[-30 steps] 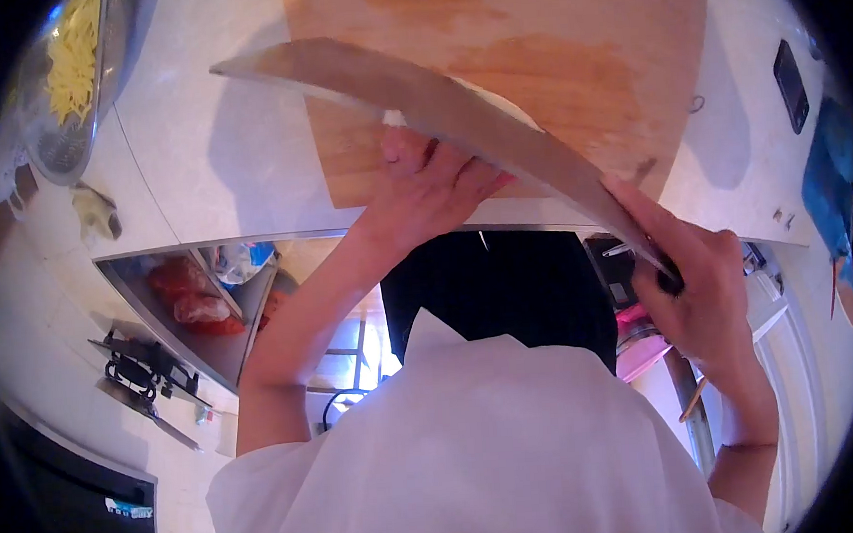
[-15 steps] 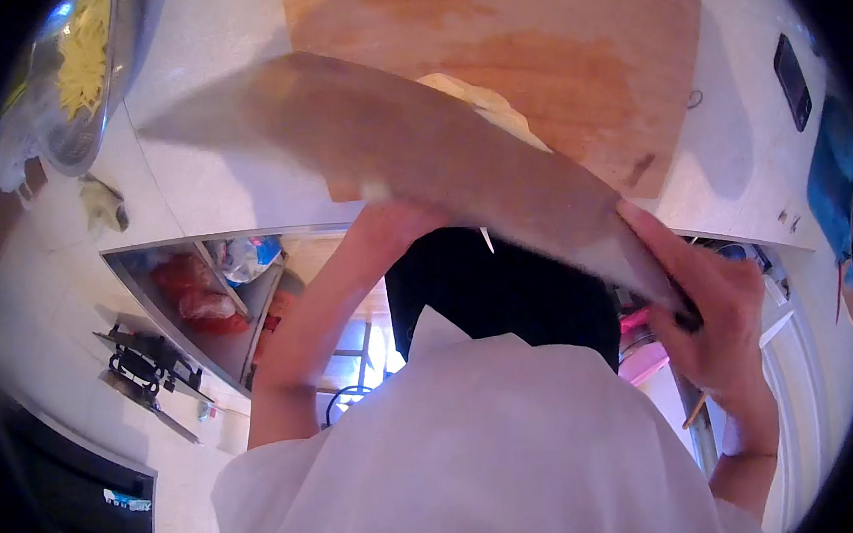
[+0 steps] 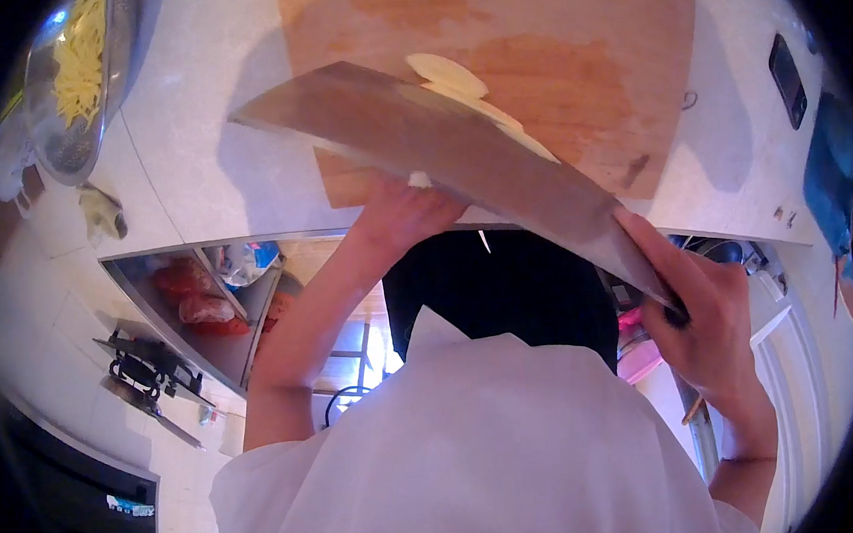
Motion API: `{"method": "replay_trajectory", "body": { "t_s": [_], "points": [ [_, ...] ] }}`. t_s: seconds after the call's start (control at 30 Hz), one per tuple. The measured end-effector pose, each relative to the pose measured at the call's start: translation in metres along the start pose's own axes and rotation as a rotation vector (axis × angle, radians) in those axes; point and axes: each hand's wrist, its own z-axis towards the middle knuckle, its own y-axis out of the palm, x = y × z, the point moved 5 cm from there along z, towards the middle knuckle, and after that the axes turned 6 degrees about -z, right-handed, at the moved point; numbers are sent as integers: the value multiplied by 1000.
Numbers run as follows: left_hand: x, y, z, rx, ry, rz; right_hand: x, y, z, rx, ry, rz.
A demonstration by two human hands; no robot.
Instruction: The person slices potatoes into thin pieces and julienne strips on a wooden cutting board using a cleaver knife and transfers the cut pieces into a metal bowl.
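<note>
My right hand (image 3: 693,296) is wrapped round the handle end of a large, wide-bladed knife (image 3: 420,137). The blade slants up to the left across the near part of a wooden cutting board (image 3: 568,27). Pale yellow slices (image 3: 447,75) lie on the board along the far side of the blade. Close to the near edge of the blade is my left hand (image 3: 406,213), its fingers partly behind the knife. Something small and whitish shows at those fingers. What my left hand holds, if anything, is hidden.
A clear bowl of pale yellow strips (image 3: 79,72) stands at the upper left, with a crumpled cloth (image 3: 102,211) below it. On the right lie a dark phone (image 3: 787,82) and blue material (image 3: 830,173). An open drawer (image 3: 197,312) is below the counter edge.
The blade first swung down and left, then came back slightly up. My left hand has drawn nearer to the counter's front edge. More pale slices show beyond the blade.
</note>
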Motion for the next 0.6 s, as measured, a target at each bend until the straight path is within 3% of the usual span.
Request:
{"method": "replay_trajectory", "body": {
  "t_s": [0.07,0.13,0.23,0.37,0.5,0.57,0.6],
  "points": [
    [-1,-8,4,-64,-242,-325,-3,-1,6,-8,1,0],
    [-2,-4,1,-51,-309,-419,-7,0,13,-6,-13,-15],
    [4,1,0,46,-55,-45,-11,6,25,28,-36,-19],
    [17,-16,15,187,114,179,-3,23,51,96,-73,15],
    [24,-30,24,305,167,200,-5,21,53,160,-102,43],
    [17,-17,22,494,223,110,-12,9,37,112,-57,42],
    [15,-11,18,485,220,109,-15,2,26,89,-33,42]
  ]
}}
